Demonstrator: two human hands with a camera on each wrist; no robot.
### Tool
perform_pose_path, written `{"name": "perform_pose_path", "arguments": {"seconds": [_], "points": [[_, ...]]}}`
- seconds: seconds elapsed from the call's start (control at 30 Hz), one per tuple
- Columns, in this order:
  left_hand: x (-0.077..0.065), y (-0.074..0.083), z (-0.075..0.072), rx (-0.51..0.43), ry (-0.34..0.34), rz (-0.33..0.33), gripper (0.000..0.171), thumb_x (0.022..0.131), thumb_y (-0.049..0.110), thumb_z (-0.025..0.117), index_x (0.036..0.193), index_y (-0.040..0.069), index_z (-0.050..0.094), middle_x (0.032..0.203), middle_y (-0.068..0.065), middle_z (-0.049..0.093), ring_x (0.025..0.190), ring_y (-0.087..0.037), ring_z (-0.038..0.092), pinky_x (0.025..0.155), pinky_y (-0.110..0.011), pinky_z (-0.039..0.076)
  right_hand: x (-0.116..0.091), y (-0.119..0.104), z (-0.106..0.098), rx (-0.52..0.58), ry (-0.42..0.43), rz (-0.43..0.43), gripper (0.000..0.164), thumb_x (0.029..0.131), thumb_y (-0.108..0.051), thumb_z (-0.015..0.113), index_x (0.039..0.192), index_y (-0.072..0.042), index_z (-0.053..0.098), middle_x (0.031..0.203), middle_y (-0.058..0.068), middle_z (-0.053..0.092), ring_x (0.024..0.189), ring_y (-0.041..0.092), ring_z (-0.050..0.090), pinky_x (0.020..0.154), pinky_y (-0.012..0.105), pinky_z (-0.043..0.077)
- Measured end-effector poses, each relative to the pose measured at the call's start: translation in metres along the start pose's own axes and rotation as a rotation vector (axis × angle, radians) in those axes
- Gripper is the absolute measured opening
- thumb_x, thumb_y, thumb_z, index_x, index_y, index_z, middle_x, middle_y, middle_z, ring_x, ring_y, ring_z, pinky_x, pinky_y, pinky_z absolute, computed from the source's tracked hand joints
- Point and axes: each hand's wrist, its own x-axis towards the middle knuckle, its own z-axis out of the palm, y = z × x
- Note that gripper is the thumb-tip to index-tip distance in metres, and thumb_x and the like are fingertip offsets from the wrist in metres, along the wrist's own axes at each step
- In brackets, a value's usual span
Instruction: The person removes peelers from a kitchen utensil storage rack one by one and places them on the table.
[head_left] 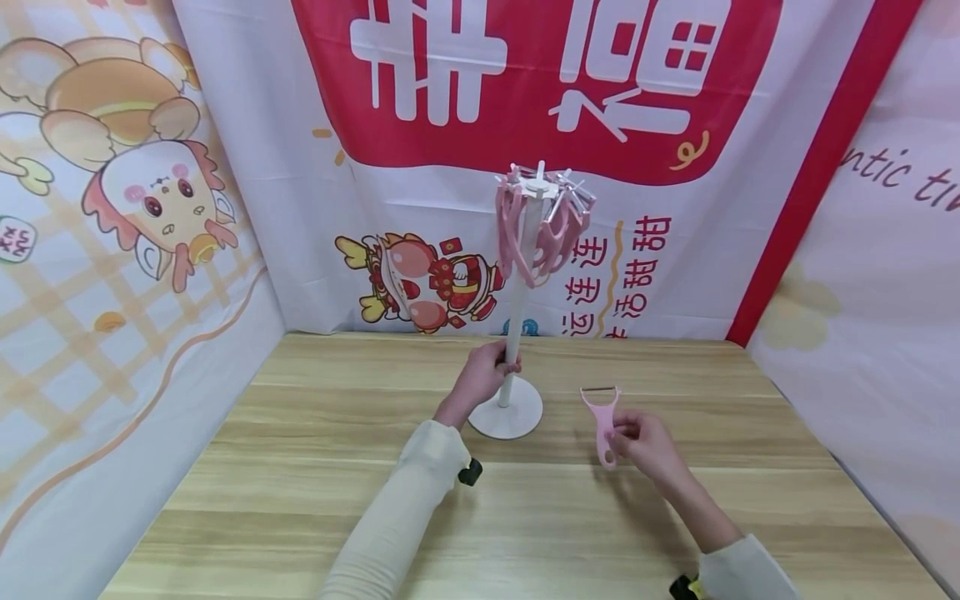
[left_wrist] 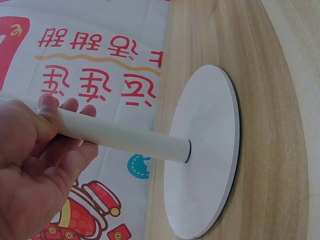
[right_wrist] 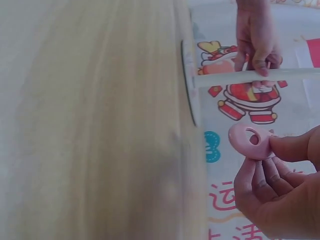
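A white utensil stand (head_left: 515,321) rises from a round base (head_left: 506,422) on the wooden table. Several pink utensils (head_left: 555,237) hang from the hooks at its top. My left hand (head_left: 483,372) grips the pole low down, thumb and fingers wrapped about it; the left wrist view shows this hold on the pole (left_wrist: 125,138) close up. To the right of the base, my right hand (head_left: 647,443) pinches a pink Y-shaped peeler (head_left: 604,421) by its handle, blade end pointing away from me. The handle's holed end (right_wrist: 241,140) faces the right wrist camera.
The light wooden table (head_left: 315,500) reaches back to a printed cloth (head_left: 315,275) with red and white lettering. More patterned cloth hangs along the left side (head_left: 247,333) and the right side (head_left: 862,333).
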Motion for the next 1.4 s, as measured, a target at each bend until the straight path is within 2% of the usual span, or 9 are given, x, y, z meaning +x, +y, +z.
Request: {"name": "perform_pose_path", "arguments": {"seconds": [0.33, 0.57, 0.77, 1.13, 1.4], "points": [[-0.001, 0.000, -0.001, -0.014, -0.014, -0.014, 0.008, 0.099, 0.004, 0.058, 0.103, 0.004, 0.065, 0.097, -0.006, 0.069, 0.099, -0.022, 0.066, 0.103, -0.048, 0.053, 0.000, 0.012, 0.007, -0.046, -0.053, 0.053, 0.028, 0.088, 0.008, 0.058, 0.114, 0.019, 0.057, 0.095, 0.022, 0.068, 0.079, 0.017, 0.065, 0.067, 0.023, 0.058], [-0.001, -0.002, 0.000, -0.008, -0.015, -0.010, 0.008, 0.099, 0.005, 0.058, 0.101, 0.007, 0.065, 0.096, -0.005, 0.069, 0.098, -0.021, 0.066, 0.103, -0.048, 0.052, 0.003, 0.018, 0.014, -0.121, -0.021, 0.129, 0.028, 0.086, 0.008, 0.061, 0.113, 0.018, 0.060, 0.095, 0.022, 0.068, 0.078, 0.018, 0.063, 0.065, 0.025, 0.058], [-0.001, -0.002, 0.000, -0.019, -0.019, -0.017, 0.009, 0.099, 0.005, 0.057, 0.100, 0.009, 0.064, 0.097, -0.005, 0.069, 0.099, -0.021, 0.066, 0.104, -0.049, 0.052, 0.004, 0.023, 0.018, -0.130, -0.017, 0.173, 0.030, 0.086, 0.008, 0.063, 0.113, 0.018, 0.060, 0.092, 0.020, 0.068, 0.074, 0.016, 0.062, 0.060, 0.025, 0.056], [0.002, 0.000, -0.002, -0.020, -0.025, -0.002, 0.009, 0.100, 0.005, 0.057, 0.099, 0.010, 0.064, 0.097, -0.004, 0.068, 0.099, -0.020, 0.066, 0.104, -0.048, 0.052, 0.006, 0.021, 0.017, -0.178, -0.009, 0.180, 0.034, 0.086, 0.005, 0.066, 0.118, 0.016, 0.059, 0.090, 0.015, 0.069, 0.073, 0.014, 0.061, 0.059, 0.023, 0.053], [-0.001, 0.000, -0.003, -0.031, -0.033, -0.017, 0.012, 0.100, 0.006, 0.056, 0.108, 0.003, 0.065, 0.098, -0.005, 0.069, 0.100, -0.021, 0.066, 0.105, -0.049, 0.051, 0.000, 0.020, 0.017, -0.324, -0.022, 0.101, 0.044, 0.084, -0.001, 0.069, 0.123, 0.016, 0.058, 0.086, 0.009, 0.068, 0.071, 0.014, 0.059, 0.058, 0.023, 0.051]]}}
